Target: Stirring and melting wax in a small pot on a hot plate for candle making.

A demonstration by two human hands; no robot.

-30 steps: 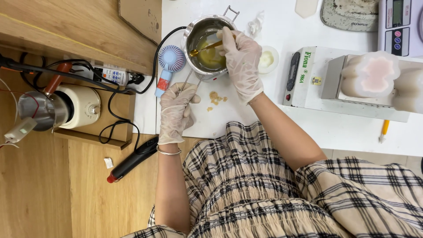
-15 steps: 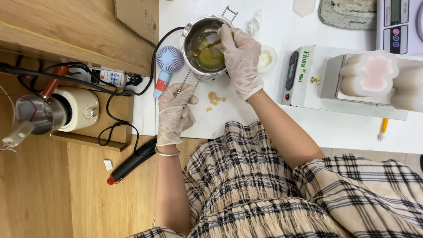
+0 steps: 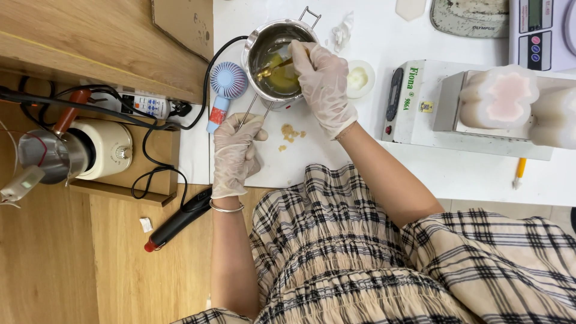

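A steel pot (image 3: 262,43) with yellow molten liquid stands on the white table (image 3: 372,150). My gloved left hand (image 3: 234,153) grips the pot's thin wire handle (image 3: 249,111) below the pot. My gloved right hand (image 3: 324,84) reaches over the pot's right rim and holds a thin stirring stick (image 3: 273,67) dipped in the liquid. Yellowish crumbs (image 3: 290,133) lie on the table between the two hands.
A small blue hand fan (image 3: 225,90) lies left of the pot. A little white dish (image 3: 360,78), a white machine (image 3: 420,102), pale flower-shaped moulds (image 3: 498,99) and a scale (image 3: 540,33) sit to the right. A heater with a second pot (image 3: 66,150), cables and a black-red tool (image 3: 180,219) occupy the wooden bench at left.
The view has shifted slightly. My right hand has moved the stick a little inside the pot; my left hand keeps its hold on the handle.
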